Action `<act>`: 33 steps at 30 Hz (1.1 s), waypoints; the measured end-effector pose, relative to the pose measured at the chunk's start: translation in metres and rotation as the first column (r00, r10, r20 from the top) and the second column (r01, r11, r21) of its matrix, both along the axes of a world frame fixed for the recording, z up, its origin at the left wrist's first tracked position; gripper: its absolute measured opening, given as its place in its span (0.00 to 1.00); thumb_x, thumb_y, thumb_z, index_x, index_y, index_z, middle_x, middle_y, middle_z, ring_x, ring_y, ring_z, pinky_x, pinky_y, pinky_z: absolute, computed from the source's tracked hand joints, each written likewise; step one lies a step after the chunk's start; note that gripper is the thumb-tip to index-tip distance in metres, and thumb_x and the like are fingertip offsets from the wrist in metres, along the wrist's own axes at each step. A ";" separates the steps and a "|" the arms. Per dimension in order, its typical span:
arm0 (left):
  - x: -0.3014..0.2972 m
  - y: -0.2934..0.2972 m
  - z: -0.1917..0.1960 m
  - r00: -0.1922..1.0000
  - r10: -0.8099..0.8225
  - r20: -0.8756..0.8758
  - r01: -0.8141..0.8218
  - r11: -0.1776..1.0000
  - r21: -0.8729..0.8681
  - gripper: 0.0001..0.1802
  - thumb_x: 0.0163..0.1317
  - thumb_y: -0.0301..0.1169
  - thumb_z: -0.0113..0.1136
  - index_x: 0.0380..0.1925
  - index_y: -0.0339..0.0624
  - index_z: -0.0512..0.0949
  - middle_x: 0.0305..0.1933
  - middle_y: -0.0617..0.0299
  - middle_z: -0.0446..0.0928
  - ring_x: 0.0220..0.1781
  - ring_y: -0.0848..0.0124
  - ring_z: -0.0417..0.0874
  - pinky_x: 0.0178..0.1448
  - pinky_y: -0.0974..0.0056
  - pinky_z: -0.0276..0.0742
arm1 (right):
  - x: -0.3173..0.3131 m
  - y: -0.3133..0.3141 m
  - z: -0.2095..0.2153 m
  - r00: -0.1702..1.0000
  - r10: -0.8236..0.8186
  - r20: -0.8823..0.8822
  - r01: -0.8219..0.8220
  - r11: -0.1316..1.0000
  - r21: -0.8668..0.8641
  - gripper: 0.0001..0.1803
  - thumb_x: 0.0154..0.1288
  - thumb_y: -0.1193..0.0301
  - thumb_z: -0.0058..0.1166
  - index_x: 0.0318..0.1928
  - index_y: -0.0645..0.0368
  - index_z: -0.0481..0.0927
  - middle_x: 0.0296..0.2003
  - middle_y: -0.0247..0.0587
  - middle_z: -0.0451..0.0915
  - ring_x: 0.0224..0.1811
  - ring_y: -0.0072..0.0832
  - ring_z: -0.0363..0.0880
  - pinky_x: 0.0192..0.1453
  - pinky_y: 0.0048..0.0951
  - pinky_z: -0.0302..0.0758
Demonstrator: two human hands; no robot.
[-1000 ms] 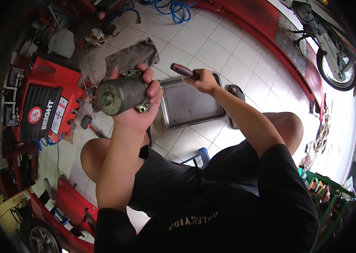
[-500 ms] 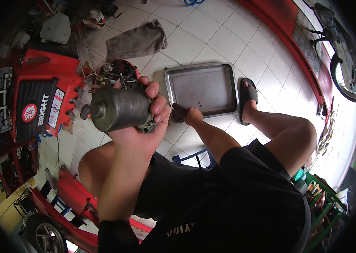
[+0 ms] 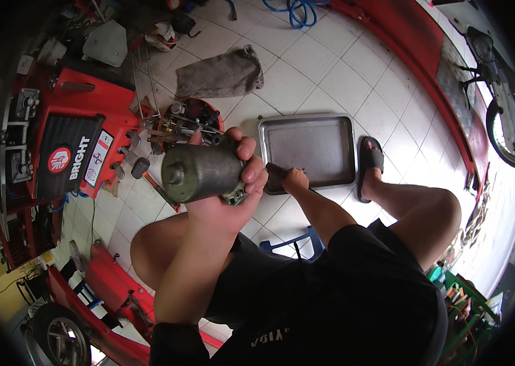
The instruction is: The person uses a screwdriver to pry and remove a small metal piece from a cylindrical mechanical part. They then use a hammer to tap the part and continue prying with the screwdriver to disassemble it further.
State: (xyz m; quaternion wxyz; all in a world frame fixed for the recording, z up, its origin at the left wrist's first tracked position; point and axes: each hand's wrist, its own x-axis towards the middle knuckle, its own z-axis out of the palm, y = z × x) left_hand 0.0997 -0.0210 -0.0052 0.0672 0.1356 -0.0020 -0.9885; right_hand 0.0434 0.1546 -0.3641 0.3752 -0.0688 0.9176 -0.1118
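My left hand [image 3: 236, 201] is wrapped round a starter motor [image 3: 206, 172], a dull green-grey metal cylinder with a round boss on its near-left end. It is held up in front of me, with its flanged end in my palm and fingers. My right hand [image 3: 296, 180] is lower, at the near left corner of a shallow metal tray [image 3: 262, 143]. Its fingers are closed on a dark brown object [image 3: 276, 173], partly hidden, whose kind I cannot make out. The tray lies on the tiled floor and has some dark specks inside.
Behind the motor stands a round red container [image 3: 213, 116] of tools. A hammer [image 3: 140, 168] lies to its left, near a red machine [image 3: 81, 140]. A grey rag [image 3: 218, 76] and blue hose [image 3: 300, 12] are farther off. A blue stool [image 3: 315, 241] is close to me.
The whole view has shifted, so things sit farther right and lower. More of the hammer and the blue hose shows. Both hands keep their holds, with the motor at much the same tilt.
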 end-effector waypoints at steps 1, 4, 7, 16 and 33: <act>-0.001 0.000 0.003 1.000 -0.015 0.001 0.015 1.000 0.000 0.33 0.71 0.62 0.47 0.47 0.39 0.75 0.36 0.57 0.74 0.28 0.63 0.76 0.31 0.62 0.69 | -0.004 0.000 0.005 1.000 -0.006 0.007 0.006 1.000 -0.021 0.12 0.58 0.65 0.64 0.42 0.54 0.89 0.42 0.49 0.88 0.49 0.46 0.87 0.55 0.44 0.83; -0.009 0.000 0.011 0.987 -0.142 -0.081 0.138 0.989 -0.048 0.39 0.69 0.67 0.44 0.45 0.37 0.76 0.34 0.54 0.76 0.25 0.60 0.77 0.30 0.61 0.70 | -0.031 0.009 0.025 0.999 -0.037 -0.004 0.036 0.990 -0.138 0.15 0.53 0.62 0.67 0.41 0.55 0.89 0.40 0.50 0.88 0.48 0.46 0.87 0.53 0.45 0.83; -0.018 0.006 0.023 0.937 -0.288 -0.196 0.268 0.956 -0.122 0.52 0.63 0.77 0.34 0.43 0.31 0.78 0.33 0.47 0.77 0.23 0.55 0.77 0.27 0.60 0.70 | -0.078 0.025 0.057 0.992 -0.045 -0.117 0.003 0.943 -0.334 0.19 0.50 0.59 0.70 0.40 0.57 0.88 0.38 0.52 0.88 0.43 0.46 0.87 0.50 0.44 0.82; -0.019 0.065 0.056 0.919 -0.389 -0.058 0.242 0.676 -0.696 0.58 0.67 0.77 0.21 0.39 0.28 0.80 0.29 0.52 0.81 0.28 0.68 0.83 0.35 0.67 0.80 | -0.150 0.071 0.367 0.996 -0.063 0.063 0.086 0.518 -0.851 0.14 0.64 0.68 0.71 0.45 0.63 0.86 0.32 0.31 0.85 0.34 0.17 0.78 0.40 0.26 0.76; -0.037 0.092 0.032 0.884 -0.396 0.249 0.465 0.688 -0.557 0.55 0.63 0.80 0.34 0.38 0.31 0.83 0.34 0.50 0.84 0.30 0.63 0.85 0.34 0.61 0.83 | -0.089 0.110 0.411 0.970 0.242 0.029 -0.018 0.191 -0.981 0.13 0.57 0.79 0.74 0.42 0.67 0.84 0.41 0.38 0.86 0.44 0.21 0.82 0.54 0.27 0.78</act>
